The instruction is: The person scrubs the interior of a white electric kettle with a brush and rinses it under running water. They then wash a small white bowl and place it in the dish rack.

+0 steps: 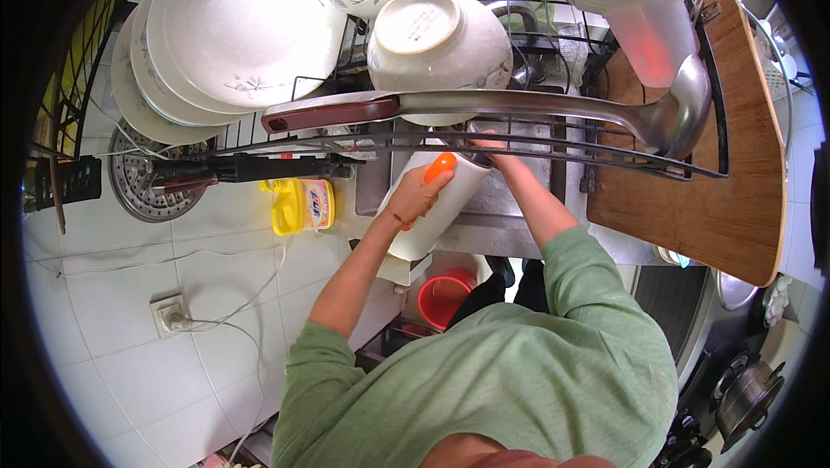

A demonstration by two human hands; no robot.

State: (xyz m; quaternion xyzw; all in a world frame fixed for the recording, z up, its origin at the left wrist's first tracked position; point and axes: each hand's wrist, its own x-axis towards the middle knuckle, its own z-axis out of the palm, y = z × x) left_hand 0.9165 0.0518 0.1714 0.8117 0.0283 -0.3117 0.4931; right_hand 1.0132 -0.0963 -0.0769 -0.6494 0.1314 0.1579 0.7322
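Observation:
A white cylindrical container (433, 208) with an orange handle (441, 167) is tilted over the metal sink (496, 192). My left hand (418, 194) is wrapped around the orange handle. My right hand (487, 143) is at the container's upper end, near its dark opening, partly hidden by the black wire rack; what its fingers touch cannot be made out. A yellow dish soap bottle (303, 206) stands to the left of the sink.
Above the sink, a black wire rack (570, 145) bears plates (253, 27), upturned bowls (441, 40) and a steel ladle (519, 104). A wooden board (687, 208) leans at the right. A red bucket (444, 299) is below the counter.

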